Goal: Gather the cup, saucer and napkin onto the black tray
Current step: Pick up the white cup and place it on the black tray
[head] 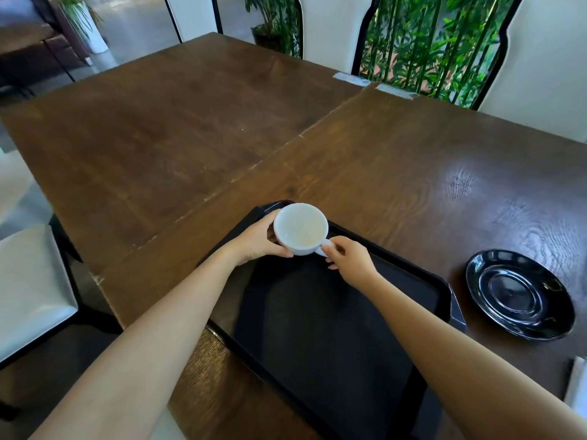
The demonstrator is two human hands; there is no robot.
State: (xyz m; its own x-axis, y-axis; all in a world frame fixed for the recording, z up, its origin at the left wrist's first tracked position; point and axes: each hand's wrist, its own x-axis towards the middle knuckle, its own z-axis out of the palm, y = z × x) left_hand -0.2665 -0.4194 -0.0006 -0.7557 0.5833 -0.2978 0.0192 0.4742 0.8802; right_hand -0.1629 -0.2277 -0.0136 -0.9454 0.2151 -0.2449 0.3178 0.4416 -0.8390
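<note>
White cup [300, 228] held over the black tray's [440, 289] far corner.
Glazed, rigid, likely slippery and breakable: left hand [257, 241] cradles its wall, right hand [351, 258] keeps a pinch grip on the handle.

Two dark wooden tables [190, 131] stand pushed together, the seam running diagonally between them; wear shows pale along the edges. White chairs [346, 30] with black frames line the far side, another [31, 290] at near left. Green bamboo [428, 49] stands behind the far chairs. Floor [133, 30] is pale grey and glossy. Daylight reflects off the right tabletop.
</note>
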